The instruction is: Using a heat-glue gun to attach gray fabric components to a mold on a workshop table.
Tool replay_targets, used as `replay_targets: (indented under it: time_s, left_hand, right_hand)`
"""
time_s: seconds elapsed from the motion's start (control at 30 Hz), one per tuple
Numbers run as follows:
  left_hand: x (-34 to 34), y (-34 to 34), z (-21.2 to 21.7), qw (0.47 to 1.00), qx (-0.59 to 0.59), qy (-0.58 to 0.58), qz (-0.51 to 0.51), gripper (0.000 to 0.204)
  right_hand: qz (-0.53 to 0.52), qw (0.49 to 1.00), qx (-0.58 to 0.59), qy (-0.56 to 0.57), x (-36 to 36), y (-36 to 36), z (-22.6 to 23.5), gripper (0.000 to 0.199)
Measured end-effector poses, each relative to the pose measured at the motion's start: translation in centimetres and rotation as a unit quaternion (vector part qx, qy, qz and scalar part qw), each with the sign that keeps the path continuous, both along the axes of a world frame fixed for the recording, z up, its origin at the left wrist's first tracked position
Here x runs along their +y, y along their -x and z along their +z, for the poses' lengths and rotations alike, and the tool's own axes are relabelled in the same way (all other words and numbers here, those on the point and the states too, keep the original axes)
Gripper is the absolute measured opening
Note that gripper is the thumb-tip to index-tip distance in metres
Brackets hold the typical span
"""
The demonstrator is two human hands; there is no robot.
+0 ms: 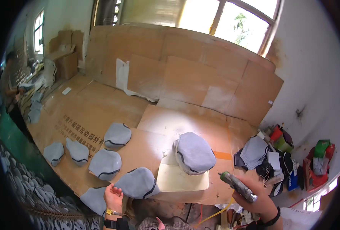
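item: grey cap (137, 183), near edge of the cardboard-covered table (101, 111), left of centre. soft, domed, dark piping along the rim. the left hand (113, 196) rests its fingers on the cap's near left side, fingers loosely curled against the fabric; a gold watch sits on that wrist.

item: spray gun (238, 186), dark speckled barrel, held in the right hand (256, 197) at the near right. the hand is wrapped closed around the body, nozzle end pointing up and left toward the centre of the table. a yellow hose trails down from below it.

item: grey cap on stand (193, 153), centre, sitting on a pale cream board (181, 178), well lit from the window. apart from both hands.

item: further grey caps, left half of the table: one at the near left edge (94, 199) just beside the left hand, two in the middle (105, 164) (117, 135), two smaller ones farther left (77, 150) (54, 152).

item: stack of grey caps (254, 151) and assorted clutter, right end of the table.

item: another person (10, 90), far left, handling a grey piece.

step, as judged: between caps; one cap stands under the gun's aim while the left hand takes hold of the next. the next move calls for a firm grip on the near cap without crushing its dome, and keeping the nozzle off the finished pieces.
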State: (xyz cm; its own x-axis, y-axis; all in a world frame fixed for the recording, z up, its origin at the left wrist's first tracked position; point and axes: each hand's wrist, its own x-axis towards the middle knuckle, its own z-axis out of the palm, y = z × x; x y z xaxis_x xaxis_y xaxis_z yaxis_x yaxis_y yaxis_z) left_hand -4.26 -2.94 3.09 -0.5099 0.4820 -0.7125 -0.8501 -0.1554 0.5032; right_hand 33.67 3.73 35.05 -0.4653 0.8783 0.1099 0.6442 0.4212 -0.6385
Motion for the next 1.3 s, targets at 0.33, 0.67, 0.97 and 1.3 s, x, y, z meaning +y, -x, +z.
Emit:
replay_targets:
  time_s: [0.33, 0.67, 0.97, 1.3]
  left_hand:
    - [0.5, -6.6, 2.5, 0.998, 0.044, 0.029, -0.046, 0.010]
    - [4.1, -11.0, 5.0, 0.985, 0.127, 0.070, -0.092, 0.010]
    - [7.5, -13.4, 7.8, 0.952, 0.232, 0.085, -0.182, 0.015]
    - [8.8, -15.9, 6.8, 0.895, 0.382, 0.066, -0.220, 0.009]
  right_hand:
    - [-0.025, 0.989, 0.144, -0.014, 3.5, -12.0, -1.8, 0.046]
    - [-0.033, 0.966, 0.250, 0.052, 0.9, -25.3, -5.1, 0.047]
    - [0.034, 0.949, 0.298, 0.094, -2.7, -31.0, -8.6, 0.056]
    - [-0.046, 0.959, 0.277, 0.044, -5.8, -29.7, -7.2, 0.052]
